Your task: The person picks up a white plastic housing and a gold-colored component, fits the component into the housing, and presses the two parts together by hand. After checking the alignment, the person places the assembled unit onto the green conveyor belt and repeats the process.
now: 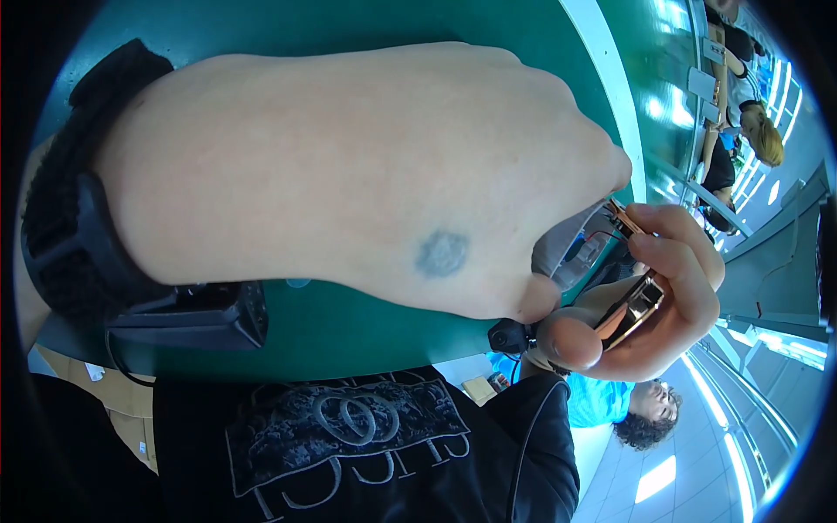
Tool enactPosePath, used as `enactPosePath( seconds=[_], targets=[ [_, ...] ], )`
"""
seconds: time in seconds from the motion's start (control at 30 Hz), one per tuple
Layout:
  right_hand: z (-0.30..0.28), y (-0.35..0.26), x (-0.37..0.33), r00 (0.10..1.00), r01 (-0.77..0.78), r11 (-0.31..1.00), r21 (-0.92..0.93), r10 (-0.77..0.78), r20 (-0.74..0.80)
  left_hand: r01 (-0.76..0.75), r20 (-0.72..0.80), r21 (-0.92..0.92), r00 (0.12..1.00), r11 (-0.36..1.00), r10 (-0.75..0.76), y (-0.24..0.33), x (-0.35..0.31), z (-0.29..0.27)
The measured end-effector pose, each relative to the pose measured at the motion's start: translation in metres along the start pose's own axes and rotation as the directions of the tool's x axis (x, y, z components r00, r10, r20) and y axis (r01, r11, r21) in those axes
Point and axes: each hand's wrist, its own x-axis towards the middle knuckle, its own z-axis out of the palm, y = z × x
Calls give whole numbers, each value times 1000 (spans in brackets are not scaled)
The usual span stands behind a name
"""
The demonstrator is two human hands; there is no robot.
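My left hand (375,174) fills the middle, back turned up, with a black strap (65,235) around its wrist. Its fingers curl down out of sight; the thumb tip shows beside a grey piece (551,248). At the right, my right hand (684,279) is closed around a thin dark piece with a shiny gold-coloured edge (632,309); its exact kind is unclear. A smaller gold-coloured part (624,220) with thin red wire sits at the right fingertips, close to the left hand's knuckles. What the left fingers grip is hidden.
Below lies a green tabletop (366,344) with a white edge strip (610,78). A black box-shaped device (196,318) with a cable is under my left wrist. A small black camera-like block (510,336) is near my right wrist. A person in blue (602,401) and others sit beyond.
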Motion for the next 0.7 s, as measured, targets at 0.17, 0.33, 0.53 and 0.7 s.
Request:
enactPosePath(
  seconds=[0.17,0.33,0.53,0.7],
  targets=[
    [0,-2,-2,999,-42,998,42,43,-25,-41,5,46,999,998,41,-8,2,3],
    [-1,-5,-2,998,-64,998,17,65,-7,-51,5,58,999,997,51,-10,1,2],
    [2,-7,-3,997,-70,996,-48,71,11,-41,22,60,999,997,40,-7,1,2],
    [5,-7,-4,997,-81,995,-61,82,5,-16,53,30,998,999,14,-16,0,-5]
  ],
)
